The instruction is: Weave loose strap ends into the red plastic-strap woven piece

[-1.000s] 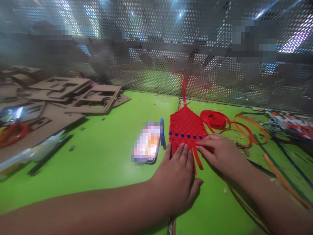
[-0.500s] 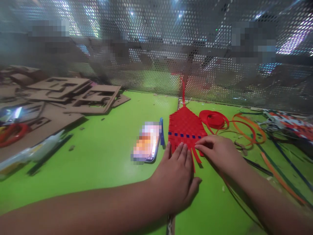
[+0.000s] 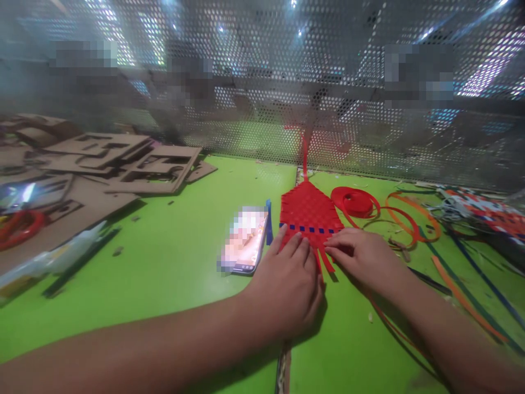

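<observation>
A red woven strip mat (image 3: 308, 205), pointed at its far end, lies on the green table with one blue strip (image 3: 311, 229) threaded across it in a checked row. Loose red strip ends (image 3: 327, 261) hang from its near edge. My left hand (image 3: 287, 284) rests on the near part, fingers stretched out and pressing on the weave, hiding part of it. At the near right corner, my right hand (image 3: 367, 254) has thumb and fingers pinched together on a red strip, whose held part is mostly covered by the fingertips.
A lit phone (image 3: 246, 241) and a short blue strip (image 3: 268, 221) lie left of the mat. To the right are a red strip roll (image 3: 356, 201) and loose coloured strips (image 3: 467, 295). Cut cardboard (image 3: 156, 169) and orange-handled scissors (image 3: 22, 227) are leftward. A perforated metal screen (image 3: 262, 120) stands behind.
My left thumb has drawn in toward the palm, and the fingers are slightly more bent. My right fingertips have shifted slightly along the mat's near edge. The phone's picture has changed.
</observation>
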A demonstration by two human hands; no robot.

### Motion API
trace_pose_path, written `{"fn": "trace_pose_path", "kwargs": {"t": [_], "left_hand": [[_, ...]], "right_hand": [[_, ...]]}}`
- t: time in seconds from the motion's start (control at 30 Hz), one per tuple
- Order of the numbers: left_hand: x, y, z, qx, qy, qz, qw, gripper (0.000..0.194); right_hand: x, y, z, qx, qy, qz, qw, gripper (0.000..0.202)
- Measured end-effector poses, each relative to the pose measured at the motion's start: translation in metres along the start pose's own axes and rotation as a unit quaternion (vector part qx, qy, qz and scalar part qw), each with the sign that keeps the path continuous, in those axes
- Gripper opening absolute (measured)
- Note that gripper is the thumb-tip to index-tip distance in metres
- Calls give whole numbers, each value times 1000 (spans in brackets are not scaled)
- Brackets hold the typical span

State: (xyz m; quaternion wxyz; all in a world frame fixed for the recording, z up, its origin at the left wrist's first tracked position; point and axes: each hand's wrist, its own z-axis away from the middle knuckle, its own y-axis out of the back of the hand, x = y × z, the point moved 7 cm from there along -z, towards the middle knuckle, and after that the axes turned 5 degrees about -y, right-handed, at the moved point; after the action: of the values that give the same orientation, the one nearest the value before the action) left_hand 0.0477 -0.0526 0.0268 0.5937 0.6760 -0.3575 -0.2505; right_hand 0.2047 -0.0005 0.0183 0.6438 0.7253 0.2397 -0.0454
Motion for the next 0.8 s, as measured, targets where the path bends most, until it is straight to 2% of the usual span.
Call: {"fn": "trace_pose_path", "kwargs": {"t": [0.17,0.4,0.8], "left_hand": [[-5,-2,-2,-4,9,-4,1000,62],[-12,-17,-1,-53,38,24,998,78],[-7,-20,2,-74,48,20,996,73]], "right_hand": [[-4,1,7,-23,61,11,998,31],[-8,2,11,-33,98,43,994,35],[-5,3,13,-43,118,50,991,37]]}}
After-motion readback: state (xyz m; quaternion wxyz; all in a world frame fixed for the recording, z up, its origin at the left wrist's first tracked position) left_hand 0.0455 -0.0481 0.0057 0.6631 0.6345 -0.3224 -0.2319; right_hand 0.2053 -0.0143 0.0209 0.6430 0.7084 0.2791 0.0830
